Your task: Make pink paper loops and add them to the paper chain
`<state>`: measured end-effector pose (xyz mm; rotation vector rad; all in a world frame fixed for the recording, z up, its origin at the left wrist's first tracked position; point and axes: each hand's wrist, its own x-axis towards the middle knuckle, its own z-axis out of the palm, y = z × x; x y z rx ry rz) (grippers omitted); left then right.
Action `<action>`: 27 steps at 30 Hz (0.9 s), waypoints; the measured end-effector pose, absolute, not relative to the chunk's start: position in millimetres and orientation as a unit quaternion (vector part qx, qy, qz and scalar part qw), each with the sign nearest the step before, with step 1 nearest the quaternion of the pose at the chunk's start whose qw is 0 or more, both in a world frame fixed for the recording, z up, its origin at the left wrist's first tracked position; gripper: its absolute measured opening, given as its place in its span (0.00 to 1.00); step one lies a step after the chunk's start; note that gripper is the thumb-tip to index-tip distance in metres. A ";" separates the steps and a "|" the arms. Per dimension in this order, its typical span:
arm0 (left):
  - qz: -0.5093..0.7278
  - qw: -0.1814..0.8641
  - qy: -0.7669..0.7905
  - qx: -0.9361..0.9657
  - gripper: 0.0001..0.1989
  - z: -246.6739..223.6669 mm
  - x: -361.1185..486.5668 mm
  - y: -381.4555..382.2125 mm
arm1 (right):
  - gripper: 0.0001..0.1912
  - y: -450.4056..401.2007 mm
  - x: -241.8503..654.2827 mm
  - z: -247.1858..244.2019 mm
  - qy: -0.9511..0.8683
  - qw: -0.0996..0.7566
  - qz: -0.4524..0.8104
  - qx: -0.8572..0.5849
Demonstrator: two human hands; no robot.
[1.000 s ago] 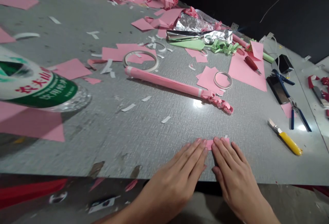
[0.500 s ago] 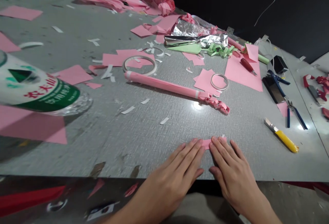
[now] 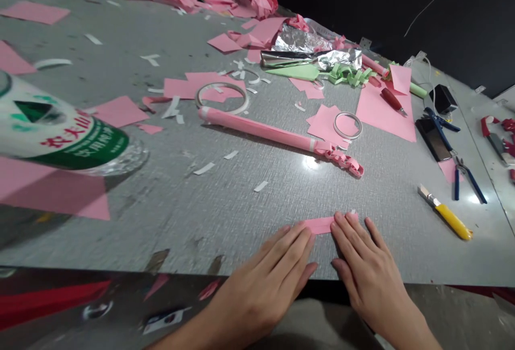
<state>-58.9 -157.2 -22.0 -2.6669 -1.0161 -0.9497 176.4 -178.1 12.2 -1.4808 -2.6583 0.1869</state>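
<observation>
A small folded pink paper strip (image 3: 319,224) lies flat on the grey table (image 3: 225,205) near its front edge. My left hand (image 3: 273,275) rests flat with its fingertips pressing the strip's left end. My right hand (image 3: 364,269) lies flat beside it, fingertips on the strip's right end, covering that part. Both hands have fingers extended and close together. Further back lies a long rolled pink paper tube (image 3: 257,129) with a pink paper chain (image 3: 341,159) at its right end.
A plastic bottle (image 3: 60,135) lies at the left over a pink sheet. Tape rings (image 3: 221,97) (image 3: 348,125), pink scraps, foil (image 3: 309,50), green paper chain (image 3: 348,75) sit behind. At right: yellow utility knife (image 3: 444,213), blue pliers (image 3: 462,173), phone (image 3: 432,138), red knife (image 3: 392,99).
My left hand has slid leftward along the pink strip, exposing more of it between the two hands. The right hand stays pressing in place.
</observation>
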 end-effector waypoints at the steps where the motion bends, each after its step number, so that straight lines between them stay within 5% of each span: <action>1: -0.316 0.068 -0.336 -0.885 0.12 -22.5 -59.2 -157.4 | 0.29 -178.1 176.2 11.9 -0.871 0.049 0.061 -0.485; 7: -0.296 0.067 -0.342 -0.889 0.14 -22.8 -59.6 -159.0 | 0.29 -178.1 175.8 11.4 -0.871 0.050 0.059 -0.486; 13: -0.274 0.037 -0.373 -0.886 0.28 -20.3 -44.9 -160.8 | 0.28 -177.1 177.1 12.1 -0.872 0.042 0.051 -0.484; 27: -0.252 0.039 -0.363 -0.896 0.28 -27.5 -40.5 -162.9 | 0.29 -178.3 177.9 16.9 -0.863 0.029 0.068 -0.499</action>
